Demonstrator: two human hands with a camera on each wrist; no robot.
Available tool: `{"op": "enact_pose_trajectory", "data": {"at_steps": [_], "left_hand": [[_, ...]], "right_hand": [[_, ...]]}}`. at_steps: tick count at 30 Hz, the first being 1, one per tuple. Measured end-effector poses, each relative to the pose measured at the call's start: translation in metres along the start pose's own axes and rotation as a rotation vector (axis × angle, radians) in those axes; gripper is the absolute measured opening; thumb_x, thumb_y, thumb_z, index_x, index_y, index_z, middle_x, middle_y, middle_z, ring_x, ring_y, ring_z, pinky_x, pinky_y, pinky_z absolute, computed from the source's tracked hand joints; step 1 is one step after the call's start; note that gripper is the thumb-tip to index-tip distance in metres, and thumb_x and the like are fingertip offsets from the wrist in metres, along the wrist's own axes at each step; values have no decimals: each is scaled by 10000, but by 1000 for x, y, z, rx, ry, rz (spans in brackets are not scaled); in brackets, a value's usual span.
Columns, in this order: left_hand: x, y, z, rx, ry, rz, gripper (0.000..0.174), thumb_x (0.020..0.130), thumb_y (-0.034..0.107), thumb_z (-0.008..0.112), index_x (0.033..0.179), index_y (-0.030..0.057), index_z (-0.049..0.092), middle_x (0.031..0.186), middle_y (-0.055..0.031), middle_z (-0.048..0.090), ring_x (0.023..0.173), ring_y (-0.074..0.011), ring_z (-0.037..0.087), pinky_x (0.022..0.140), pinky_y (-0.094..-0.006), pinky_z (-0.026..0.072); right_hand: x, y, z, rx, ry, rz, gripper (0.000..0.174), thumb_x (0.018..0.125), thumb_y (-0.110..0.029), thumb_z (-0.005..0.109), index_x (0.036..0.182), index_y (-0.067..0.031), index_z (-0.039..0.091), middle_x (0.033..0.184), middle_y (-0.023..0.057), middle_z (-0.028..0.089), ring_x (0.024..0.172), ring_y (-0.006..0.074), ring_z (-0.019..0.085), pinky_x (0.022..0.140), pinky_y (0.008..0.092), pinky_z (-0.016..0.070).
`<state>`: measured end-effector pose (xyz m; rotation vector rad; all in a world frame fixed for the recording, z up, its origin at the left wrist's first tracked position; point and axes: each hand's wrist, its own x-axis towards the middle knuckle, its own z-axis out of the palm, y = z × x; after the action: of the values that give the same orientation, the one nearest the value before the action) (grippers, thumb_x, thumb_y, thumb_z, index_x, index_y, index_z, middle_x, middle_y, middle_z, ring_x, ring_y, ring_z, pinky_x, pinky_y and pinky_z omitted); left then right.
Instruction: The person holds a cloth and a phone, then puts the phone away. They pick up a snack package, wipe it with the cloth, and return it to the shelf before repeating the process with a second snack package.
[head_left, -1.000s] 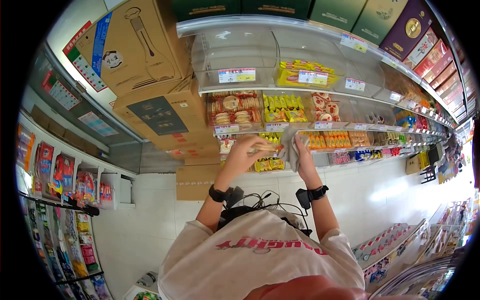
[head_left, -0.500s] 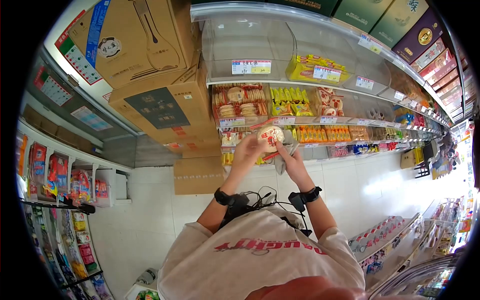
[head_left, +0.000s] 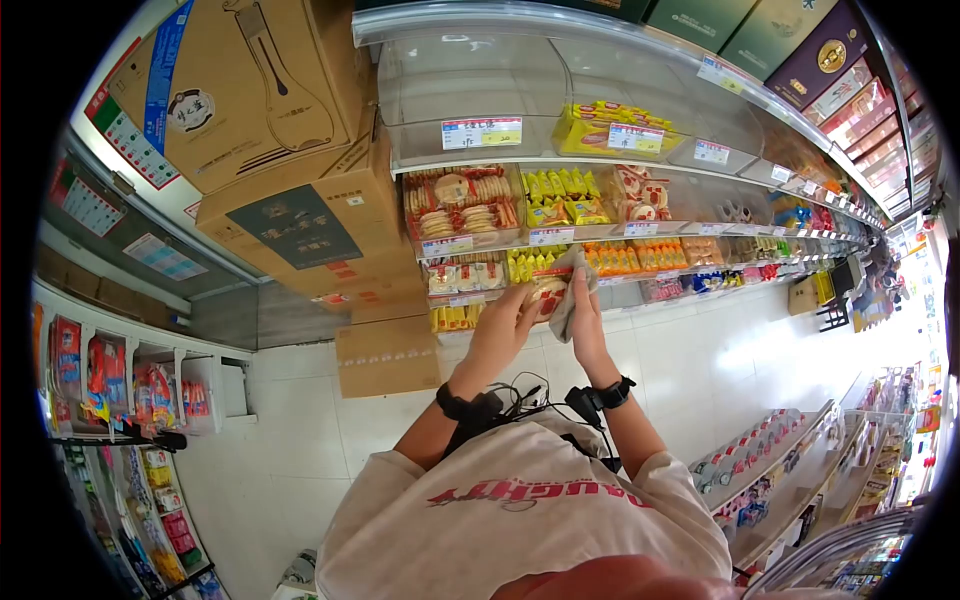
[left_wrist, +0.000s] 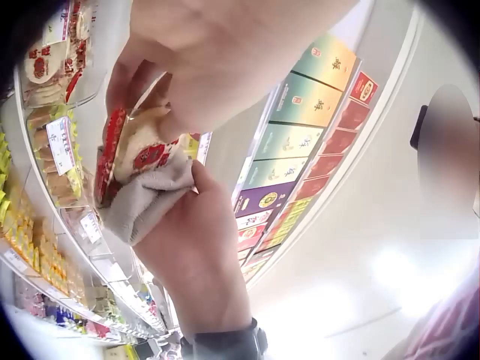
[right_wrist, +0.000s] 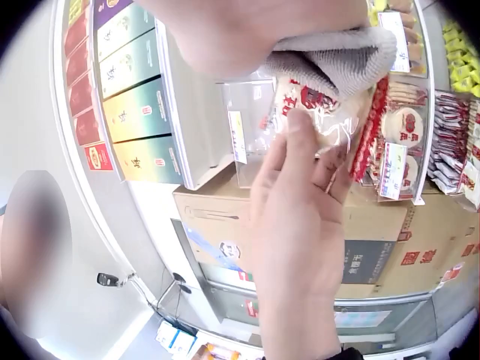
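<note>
My left hand [head_left: 503,328] grips a clear plastic packet of round white rice crackers [right_wrist: 327,116] with red print and a red sealed edge, thumb on its face and fingers behind. In my right hand [head_left: 590,335] is a grey ribbed cloth [left_wrist: 146,201], pressed along the side of the packet. The left wrist view shows the right thumb over the cloth, which covers part of the crackers. Both hands are raised together in front of the lower snack shelves.
Clear bins of snacks line the shelf [head_left: 480,165], with rice crackers [head_left: 460,205] and yellow packets [head_left: 565,197] close beyond the hands. Stacked cardboard boxes [head_left: 290,235] stand at left. Gift boxes [left_wrist: 300,101] fill the top shelf. A flat carton [head_left: 388,357] lies on the floor.
The packet was edge-on, then faced up between the hands, and is now tilted with the cloth against its right side. Both hands have stayed close together.
</note>
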<state>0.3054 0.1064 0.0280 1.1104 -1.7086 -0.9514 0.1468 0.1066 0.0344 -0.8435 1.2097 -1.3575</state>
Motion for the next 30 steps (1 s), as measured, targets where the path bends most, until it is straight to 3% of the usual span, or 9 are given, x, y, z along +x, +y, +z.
{"op": "enact_pose_trajectory", "data": {"at_steps": [1, 4, 6, 11, 16, 19, 23, 27, 30], "left_hand": [[0, 1, -2, -22, -43, -14, 350, 953, 137, 661, 1241, -40, 572, 815, -144, 635, 694, -182, 621, 657, -287, 497], [7, -13, -8, -130, -137, -76, 389, 947, 185, 676, 1275, -2, 583, 913, -146, 700, 730, -228, 681, 668, -366, 531], [10, -5, -8, -317, -117, -148, 438, 943, 180, 692, 1311, -15, 558, 910, -106, 709, 750, -165, 670, 677, -327, 531], [11, 3, 30, -461, -30, -64, 407, 913, 77, 721, 1267, -38, 557, 1063, -100, 682, 913, -98, 649, 792, -238, 536], [20, 28, 51, -537, 67, -106, 367, 896, 149, 746, 1180, -43, 616, 1088, -117, 677, 951, -137, 661, 785, -268, 549], [30, 38, 67, -191, -79, 136, 333, 897, 87, 740, 1179, -46, 624, 1103, -90, 675, 940, -117, 648, 823, -247, 539], [39, 63, 104, -402, -230, -155, 308, 936, 148, 708, 1182, -26, 643, 1003, -15, 677, 815, -40, 600, 688, -192, 486], [39, 66, 157, -470, -116, -119, 279, 986, 223, 645, 1152, -1, 651, 888, 23, 652, 718, -12, 544, 595, -194, 433], [41, 93, 173, -346, -96, -70, 290, 1005, 256, 615, 1136, -1, 642, 820, 18, 631, 685, -23, 525, 580, -210, 419]], "right_hand": [[1, -1, -4, -85, -23, -79, 521, 1052, -352, 493, 1410, 24, 446, 1337, 97, 548, 1187, 125, 519, 990, 276, 426], [5, 0, -23, -325, -95, -261, 382, 1016, -200, 584, 1327, 13, 519, 1247, 67, 596, 1101, 99, 545, 925, 260, 454], [9, 3, -39, -467, -172, -301, 324, 987, -117, 623, 1277, 7, 550, 1188, 45, 616, 1052, 87, 551, 892, 253, 463], [4, 2, -41, -125, 39, -335, 306, 988, -128, 621, 1257, 2, 555, 1097, 16, 630, 963, 86, 576, 844, 256, 479], [8, -24, -92, -12, 199, -279, 328, 1018, -249, 582, 1231, 0, 589, 1106, 42, 629, 959, 91, 575, 824, 256, 478], [0, -49, -121, -101, 76, -126, 324, 1028, -258, 564, 1230, -6, 583, 1097, 36, 632, 948, 75, 570, 821, 254, 477], [-5, -43, -133, -125, -25, -420, 253, 1011, -167, 584, 1214, -16, 586, 1087, 22, 637, 964, 80, 569, 849, 245, 462], [-14, -59, -163, 92, 46, -351, 232, 1007, -118, 574, 1216, -19, 577, 1113, 19, 624, 1010, 88, 560, 887, 251, 446], [-14, -63, -197, 356, 282, -198, 218, 1011, -117, 562, 1205, -19, 579, 1077, 19, 624, 966, 87, 568, 851, 255, 459]]}}
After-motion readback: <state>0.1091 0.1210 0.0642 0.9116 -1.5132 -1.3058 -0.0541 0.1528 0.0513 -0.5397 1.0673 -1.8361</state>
